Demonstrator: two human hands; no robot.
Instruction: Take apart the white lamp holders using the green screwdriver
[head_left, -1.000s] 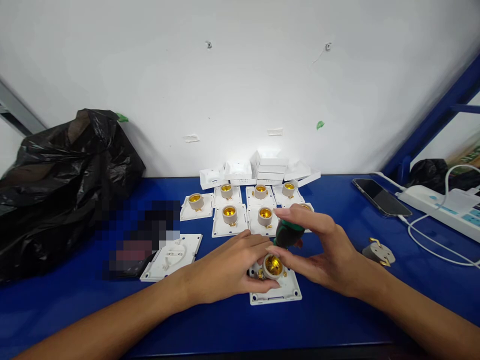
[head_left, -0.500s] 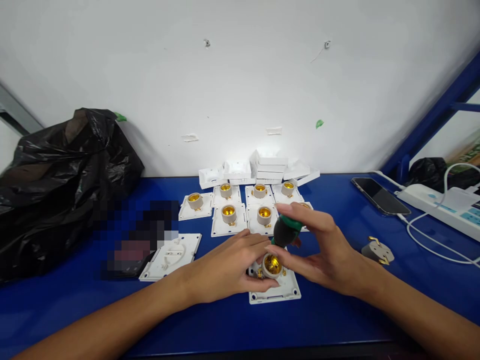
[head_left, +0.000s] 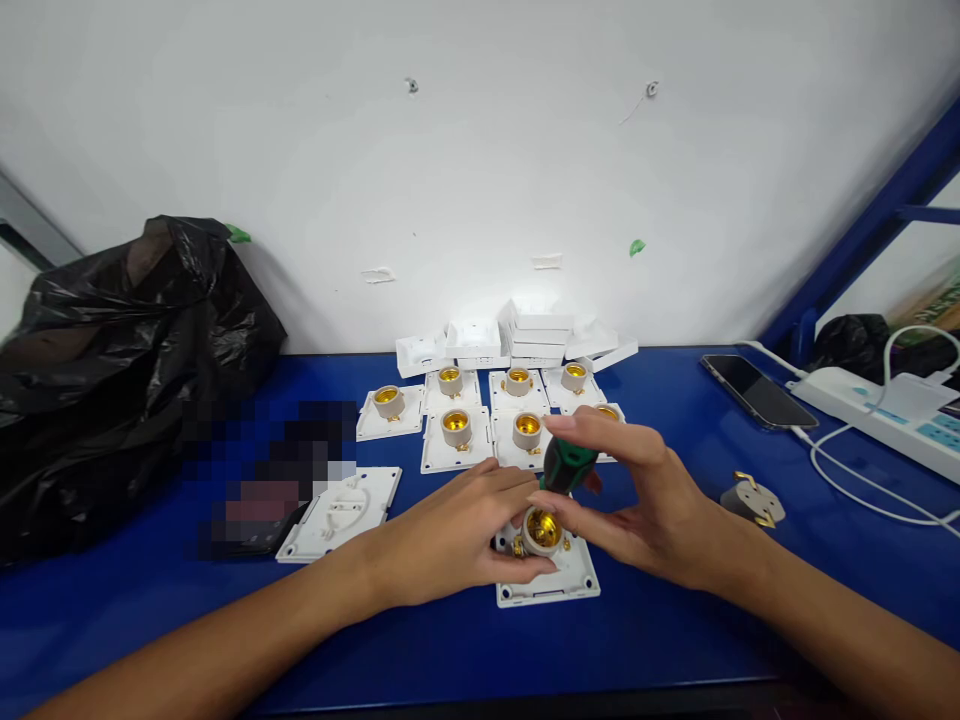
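Near the front of the blue table (head_left: 675,640), a white square plate with a beige brass-lined lamp socket (head_left: 544,560) is being steadied by the closed left hand (head_left: 457,535), so that a green-handled screwdriver (head_left: 564,468), gripped upright by the right hand (head_left: 645,500), is being kept on it.

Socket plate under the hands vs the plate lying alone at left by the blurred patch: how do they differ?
The socket plate under the hands carries a brass-lined lamp socket; the lone plate at left shows only bare white moulded ribs, no socket. The first is steadied by the left hand, with the right hand holding a green-handled screwdriver over it; the second lies untouched. Both are white, square and flat on the blue table.
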